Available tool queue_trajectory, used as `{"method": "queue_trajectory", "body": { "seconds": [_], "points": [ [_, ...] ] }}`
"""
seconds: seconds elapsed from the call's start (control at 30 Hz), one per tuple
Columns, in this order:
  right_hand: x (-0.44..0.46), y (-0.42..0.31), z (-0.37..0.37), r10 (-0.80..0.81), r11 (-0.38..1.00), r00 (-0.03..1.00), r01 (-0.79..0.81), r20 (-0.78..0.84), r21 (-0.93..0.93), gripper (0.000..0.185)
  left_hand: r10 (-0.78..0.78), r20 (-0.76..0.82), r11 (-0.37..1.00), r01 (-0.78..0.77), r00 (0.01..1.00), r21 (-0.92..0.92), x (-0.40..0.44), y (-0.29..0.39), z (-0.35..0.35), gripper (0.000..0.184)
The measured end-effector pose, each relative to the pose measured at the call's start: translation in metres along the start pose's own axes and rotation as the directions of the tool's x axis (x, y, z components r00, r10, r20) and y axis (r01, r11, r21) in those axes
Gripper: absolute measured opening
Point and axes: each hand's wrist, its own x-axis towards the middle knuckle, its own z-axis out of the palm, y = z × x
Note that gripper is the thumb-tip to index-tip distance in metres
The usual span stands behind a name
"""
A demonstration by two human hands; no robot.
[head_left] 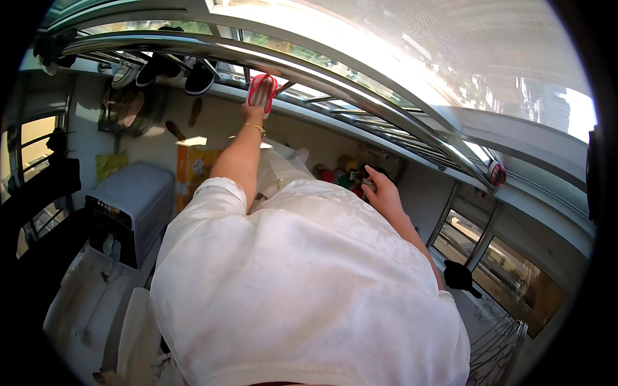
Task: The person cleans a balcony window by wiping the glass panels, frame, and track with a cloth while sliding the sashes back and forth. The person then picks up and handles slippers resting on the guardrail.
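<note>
My left hand [253, 112] reaches up to the metal window railing [283, 66] and holds a red-edged slipper [262, 92], its striped inner side showing. A bracelet is on that wrist. My right hand [381, 190] hangs lower, on the right of my body, with the index finger stretched out and the other fingers partly bent; nothing plain to see is in it. Another red-edged slipper [496, 173] rests at the right end of the railing. Dark shoes [199, 78] and a light sneaker [124, 73] stand along the railing at the left.
A grey box-shaped appliance [143, 186] stands at the left, with a yellow bag [111, 165] behind it. An orange carton [195, 165] is on the floor. Wire hangers [499, 344] are at the lower right, near a window [515, 273].
</note>
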Motion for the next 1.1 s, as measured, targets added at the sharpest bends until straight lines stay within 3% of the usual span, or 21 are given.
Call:
{"method": "queue_trajectory", "body": {
  "seconds": [0.1,0.2,0.3,0.37,0.53,0.63,0.77,0.87,0.97,1.03,1.1],
  "points": [
    [-0.001,0.006,0.003,-0.007,1.0,1.0,0.007,0.015,-0.008,0.051,0.025,0.092,0.997,-0.032,0.995,0.072,0.0,0.007,0.003,0.052],
    [-0.008,0.003,0.002,0.009,1.0,0.999,-0.008,0.051,-0.008,0.051,-0.183,0.095,0.983,0.185,0.978,-0.015,0.041,-0.004,0.031,0.06],
    [-0.007,0.01,-0.002,0.016,1.0,0.998,-0.014,0.058,-0.028,0.051,-0.296,0.133,0.946,0.309,0.946,-0.093,-0.022,0.057,0.007,0.063],
    [-0.012,0.021,0.001,0.028,1.0,0.999,-0.028,0.034,-0.014,0.052,-0.286,0.215,0.913,0.334,0.934,-0.235,-0.023,0.046,-0.001,0.059],
    [-0.024,0.038,0.0,0.1,0.995,0.995,-0.099,-0.007,0.03,0.052,-0.23,0.235,0.861,0.31,0.944,-0.402,-0.042,0.022,-0.011,0.056],
    [-0.023,0.043,0.003,0.106,0.993,0.994,-0.106,-0.007,0.045,0.052,-0.201,0.165,0.929,0.241,0.966,-0.282,-0.053,0.036,-0.015,0.042],
    [-0.026,0.043,0.006,0.083,0.996,0.996,-0.084,0.022,0.034,0.051,-0.323,0.063,0.942,0.327,0.944,-0.074,-0.023,0.06,-0.001,0.033],
    [-0.032,0.044,0.001,0.135,0.989,0.99,-0.136,0.027,0.048,0.052,-0.293,0.109,0.933,0.309,0.95,-0.183,-0.019,0.067,0.006,0.029],
    [-0.042,0.061,0.0,0.173,0.982,0.985,-0.172,-0.013,0.081,0.052,-0.343,0.078,0.937,0.347,0.936,-0.036,-0.043,0.065,0.001,0.034],
    [-0.046,0.074,-0.004,0.248,0.966,0.968,-0.245,-0.031,0.087,0.052,-0.333,0.196,0.94,0.342,0.922,-0.009,-0.062,0.048,-0.006,0.041],
    [-0.052,0.093,-0.003,0.316,0.946,0.947,-0.308,-0.066,0.098,0.051,-0.192,0.17,0.976,0.17,0.967,0.138,-0.116,0.052,-0.007,0.048]
  ]
}}
